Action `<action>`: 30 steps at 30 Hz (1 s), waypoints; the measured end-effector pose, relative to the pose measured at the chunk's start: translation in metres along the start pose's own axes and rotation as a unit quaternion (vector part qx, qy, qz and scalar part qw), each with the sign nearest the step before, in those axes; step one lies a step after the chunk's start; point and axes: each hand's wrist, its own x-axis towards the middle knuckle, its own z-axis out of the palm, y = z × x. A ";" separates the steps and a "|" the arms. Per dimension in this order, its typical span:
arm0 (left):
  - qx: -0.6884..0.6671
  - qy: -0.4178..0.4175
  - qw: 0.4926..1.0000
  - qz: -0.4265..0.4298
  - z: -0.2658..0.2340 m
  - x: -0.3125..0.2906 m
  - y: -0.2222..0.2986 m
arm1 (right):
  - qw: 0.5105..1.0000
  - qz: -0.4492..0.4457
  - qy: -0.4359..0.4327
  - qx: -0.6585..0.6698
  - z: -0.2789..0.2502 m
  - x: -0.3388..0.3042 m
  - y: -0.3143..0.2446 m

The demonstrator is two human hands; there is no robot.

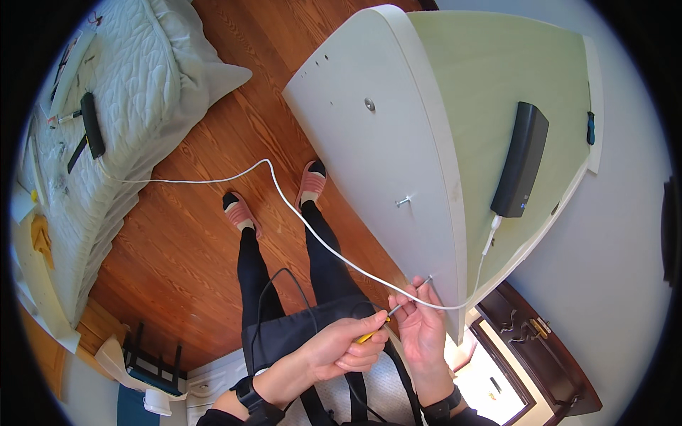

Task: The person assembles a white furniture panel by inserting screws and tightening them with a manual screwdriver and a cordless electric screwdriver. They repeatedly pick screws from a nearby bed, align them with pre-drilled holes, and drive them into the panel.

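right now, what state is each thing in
Yellow-handled screwdriver, gripped, slanting
Left hand, closed on the screwdriver
Right hand, fingers loosely curled
Black device, resting on green panel
White cable, plugged into the device
Bolt, protruding from white panel
Blue-handled tool, lying down

Reddish floorboards (pixel 188 234) adjoin a white bed (pixel 142 78) — pale wall (pixel 621 241) opposite.

Green panel (pixel 490 71), black power bank (pixel 521 160) atop

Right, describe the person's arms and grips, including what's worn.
The left grip and right grip are gloveless. A chunky black band circles the left wrist, another black band the right. Dark sleeves stop short of both bands.
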 end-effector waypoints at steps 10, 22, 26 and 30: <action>0.331 0.170 0.921 0.115 0.013 0.001 -0.004 | 0.999 0.011 0.004 -0.045 0.004 0.000 -0.006; 0.823 0.248 0.390 0.331 0.019 0.000 -0.006 | 0.981 0.033 -0.138 0.135 -0.022 0.017 0.015; 0.872 0.247 0.248 0.343 0.013 -0.001 -0.005 | 0.958 0.051 -0.164 0.229 -0.024 0.021 0.022; 0.859 0.243 0.278 0.356 0.006 0.000 -0.005 | 0.991 0.029 -0.061 0.119 -0.022 0.015 0.017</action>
